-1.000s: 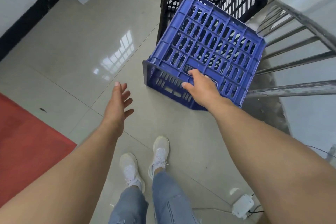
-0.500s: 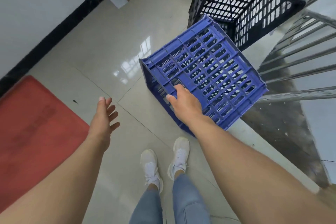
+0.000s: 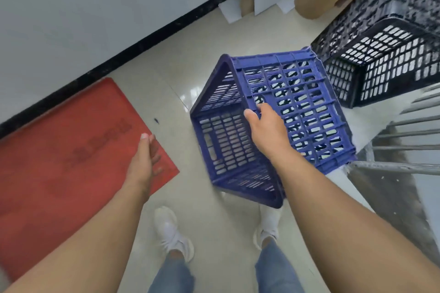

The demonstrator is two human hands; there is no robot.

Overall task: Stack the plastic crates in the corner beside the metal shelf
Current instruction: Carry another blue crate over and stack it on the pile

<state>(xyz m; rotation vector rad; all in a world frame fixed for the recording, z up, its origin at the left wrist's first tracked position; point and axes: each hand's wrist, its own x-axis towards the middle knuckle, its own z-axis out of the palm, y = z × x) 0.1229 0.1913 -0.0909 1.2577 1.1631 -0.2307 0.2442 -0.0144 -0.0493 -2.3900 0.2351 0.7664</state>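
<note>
Blue crate (image 3: 297, 112) (tilted) in right hand (image 3: 266, 126).

Crate held tilted in mid-frame, stack behind it to the right.

The right hand (image 3: 266, 131) grips the tilted crate (image 3: 292, 112) at its upper edge, above the floor (image 3: 147, 93); the crate stack (image 3: 381, 50) stands behind and right (apparently just touching its far corner). Metal shelf (image 3: 400, 164) at right, mat (image 3: 59, 150) at left beside the wall (image 3: 95, 7), left hand (image 3: 145, 159) over the mat's near corner.
</note>
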